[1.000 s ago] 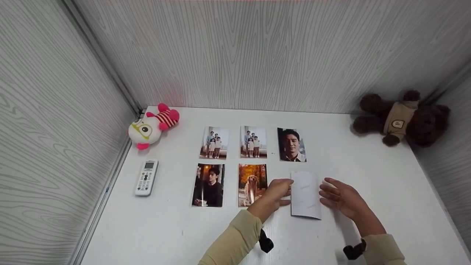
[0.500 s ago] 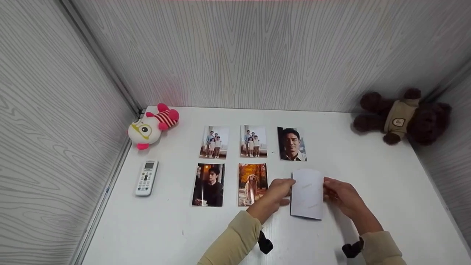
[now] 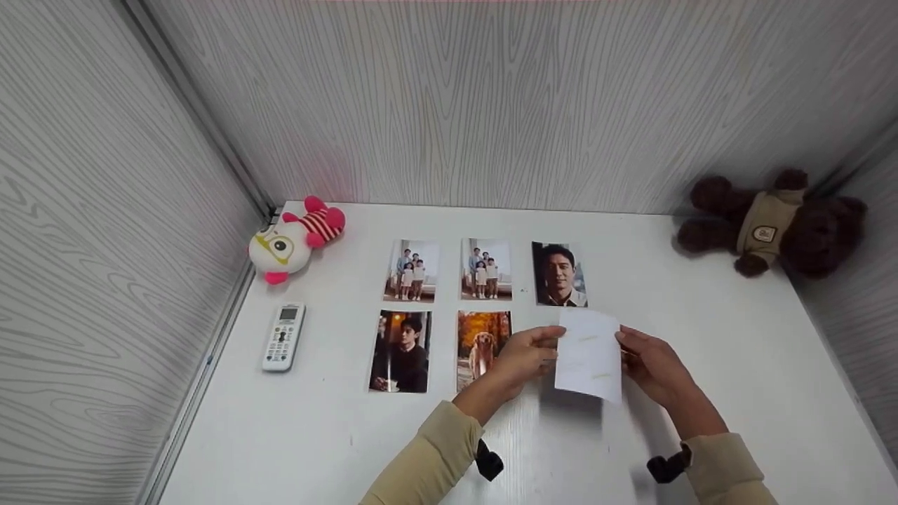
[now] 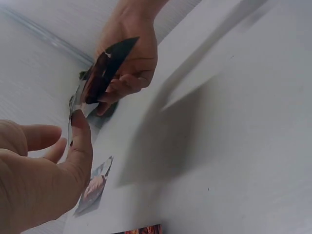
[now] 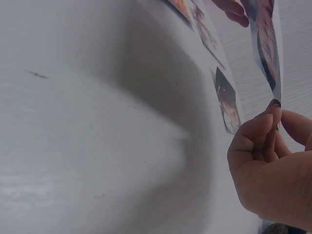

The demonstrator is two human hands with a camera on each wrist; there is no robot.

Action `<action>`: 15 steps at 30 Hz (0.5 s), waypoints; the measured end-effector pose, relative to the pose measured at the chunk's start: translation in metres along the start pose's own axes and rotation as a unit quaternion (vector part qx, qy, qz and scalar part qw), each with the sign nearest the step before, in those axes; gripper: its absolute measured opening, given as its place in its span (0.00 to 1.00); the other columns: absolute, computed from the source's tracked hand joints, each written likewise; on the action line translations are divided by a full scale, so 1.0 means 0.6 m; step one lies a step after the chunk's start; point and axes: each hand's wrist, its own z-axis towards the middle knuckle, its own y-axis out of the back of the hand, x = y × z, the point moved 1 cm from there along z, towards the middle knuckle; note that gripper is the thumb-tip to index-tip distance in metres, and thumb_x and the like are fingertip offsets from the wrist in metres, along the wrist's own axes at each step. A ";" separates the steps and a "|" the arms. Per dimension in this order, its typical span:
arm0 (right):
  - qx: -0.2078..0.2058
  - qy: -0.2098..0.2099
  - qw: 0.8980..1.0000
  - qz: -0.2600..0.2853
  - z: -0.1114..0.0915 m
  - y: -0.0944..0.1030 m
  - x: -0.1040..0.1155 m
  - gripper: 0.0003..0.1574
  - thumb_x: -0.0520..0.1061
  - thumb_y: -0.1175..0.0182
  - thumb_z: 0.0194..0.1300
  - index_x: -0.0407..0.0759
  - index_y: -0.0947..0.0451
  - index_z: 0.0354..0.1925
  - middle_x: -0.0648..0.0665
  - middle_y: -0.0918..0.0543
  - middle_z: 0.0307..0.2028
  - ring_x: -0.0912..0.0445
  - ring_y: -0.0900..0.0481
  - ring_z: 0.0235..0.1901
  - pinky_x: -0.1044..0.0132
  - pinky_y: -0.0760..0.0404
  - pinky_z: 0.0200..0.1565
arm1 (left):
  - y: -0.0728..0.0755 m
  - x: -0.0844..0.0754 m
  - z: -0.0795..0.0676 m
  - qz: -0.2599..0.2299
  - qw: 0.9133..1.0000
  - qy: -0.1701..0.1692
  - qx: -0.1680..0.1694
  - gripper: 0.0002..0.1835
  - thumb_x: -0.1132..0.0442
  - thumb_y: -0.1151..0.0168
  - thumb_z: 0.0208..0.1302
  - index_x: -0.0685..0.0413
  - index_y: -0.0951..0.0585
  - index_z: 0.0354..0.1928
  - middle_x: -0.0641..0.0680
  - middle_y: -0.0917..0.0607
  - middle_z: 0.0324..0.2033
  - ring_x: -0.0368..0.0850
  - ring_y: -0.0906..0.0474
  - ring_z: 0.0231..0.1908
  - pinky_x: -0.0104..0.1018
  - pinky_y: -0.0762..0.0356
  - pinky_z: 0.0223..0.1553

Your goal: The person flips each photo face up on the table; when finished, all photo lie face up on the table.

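A photo print is raised off the white table, its blank white back facing up in the head view. My left hand pinches its left edge, and my right hand pinches its right edge between thumb and fingers. From the left wrist, the picture side of the photo print shows dark and steeply foreshortened. Part of a picture also shows on the photo print in the right wrist view, but its subject is unclear. Partly behind my left hand lies a golden-dog photo.
Two family photos and a portrait photo form a back row. A photo of a seated person lies front left. Around them are a remote control, a pink-and-white plush toy and a brown teddy bear.
My right fingers have closed on the right edge of the photo print. Both hands have lifted it from the table and tilted it, and its shadow now shows below.
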 end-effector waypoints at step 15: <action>0.041 0.000 0.995 0.096 -0.003 -0.023 0.016 0.40 0.46 0.42 0.76 0.43 0.47 0.78 0.56 0.17 0.47 0.65 0.21 0.46 0.73 0.19 0.46 | 0.017 -0.005 -0.009 0.152 0.979 -0.139 -0.006 0.20 0.67 0.33 0.64 0.38 0.13 0.56 0.49 0.14 0.53 0.44 0.16 0.49 0.29 0.16 0.40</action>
